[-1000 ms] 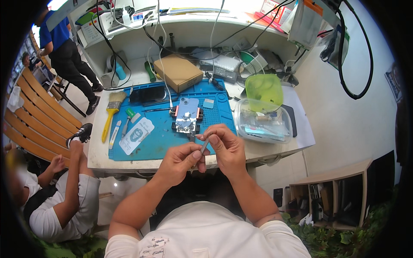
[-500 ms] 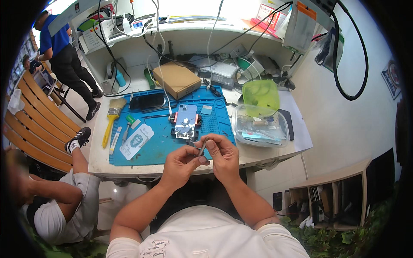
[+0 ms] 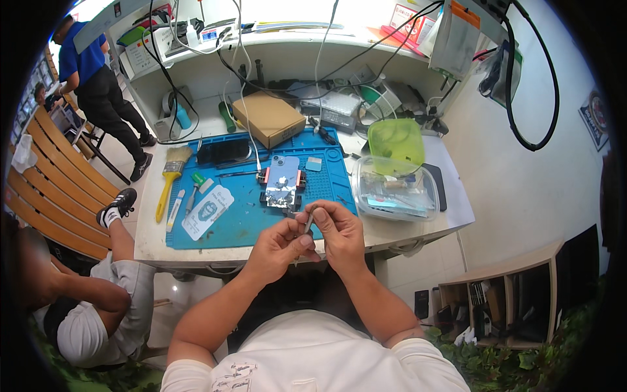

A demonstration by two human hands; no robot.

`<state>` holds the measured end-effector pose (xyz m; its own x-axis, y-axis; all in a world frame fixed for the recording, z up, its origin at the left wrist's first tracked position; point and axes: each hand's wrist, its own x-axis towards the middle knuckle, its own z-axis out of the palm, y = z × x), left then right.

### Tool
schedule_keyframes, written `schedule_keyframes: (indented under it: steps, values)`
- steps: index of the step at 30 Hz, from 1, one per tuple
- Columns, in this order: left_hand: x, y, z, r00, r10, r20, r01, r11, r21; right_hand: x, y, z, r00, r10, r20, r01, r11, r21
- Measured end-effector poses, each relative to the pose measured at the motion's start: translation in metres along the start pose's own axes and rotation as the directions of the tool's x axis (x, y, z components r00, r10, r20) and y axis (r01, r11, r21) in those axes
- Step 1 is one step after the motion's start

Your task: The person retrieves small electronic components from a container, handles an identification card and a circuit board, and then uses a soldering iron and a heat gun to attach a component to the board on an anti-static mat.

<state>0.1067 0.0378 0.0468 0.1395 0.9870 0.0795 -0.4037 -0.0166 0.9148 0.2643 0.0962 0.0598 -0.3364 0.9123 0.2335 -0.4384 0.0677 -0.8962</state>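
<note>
In front of the bench edge, my left hand [image 3: 281, 247] and my right hand [image 3: 341, 239] meet with fingertips pinched together. Between them is a small, thin greyish piece [image 3: 309, 221], mostly covered by the fingers, so its kind is unclear. Just beyond the hands, a blue smartphone [image 3: 283, 175] lies back up in a black and red clamp holder [image 3: 262, 178] on the blue repair mat [image 3: 248, 222]. The lower part of its back looks shiny and patchy. A white card with a printed portrait [image 3: 208, 212] rests left of the holder.
Left on the bench are a yellow-handled brush [image 3: 168, 186] and a dark phone [image 3: 225, 153]. A cardboard box [image 3: 269, 121] stands behind the mat. On the right are a clear plastic tub [image 3: 397, 208] and a green container [image 3: 396, 144]. Cables hang overhead; a person [image 3: 104, 307] sits at left.
Both hands stay together, with small shifts of the fingers around the thin piece. The seated person at left has moved slightly. Things on the bench look unmoved.
</note>
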Motion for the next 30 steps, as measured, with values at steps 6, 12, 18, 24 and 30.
schedule_keyframes:
  steps: [6,12,18,24,30]
  values:
    - [0.001,-0.002,-0.001,0.999,-0.037,0.031,0.04,0.996,-0.075,0.001,0.002,-0.001,1.0,-0.019,-0.01,0.019,1.0,-0.006]
    - [0.002,-0.003,-0.005,0.995,-0.074,0.072,0.076,0.997,-0.015,0.001,0.004,-0.001,1.0,-0.002,-0.001,0.002,1.0,-0.008]
    - [0.001,-0.009,-0.007,0.998,0.002,0.055,0.001,0.998,-0.067,0.0,-0.003,-0.001,0.994,0.112,0.003,-0.112,0.993,0.026]
    - [0.003,-0.001,0.001,0.999,-0.011,-0.033,0.009,0.998,-0.065,0.003,0.008,-0.003,1.0,0.007,-0.006,-0.007,1.0,0.003]
    - [0.001,0.002,0.0,0.985,-0.168,0.025,0.17,0.968,-0.183,0.004,0.005,-0.005,0.997,0.079,-0.008,-0.078,0.995,0.057]
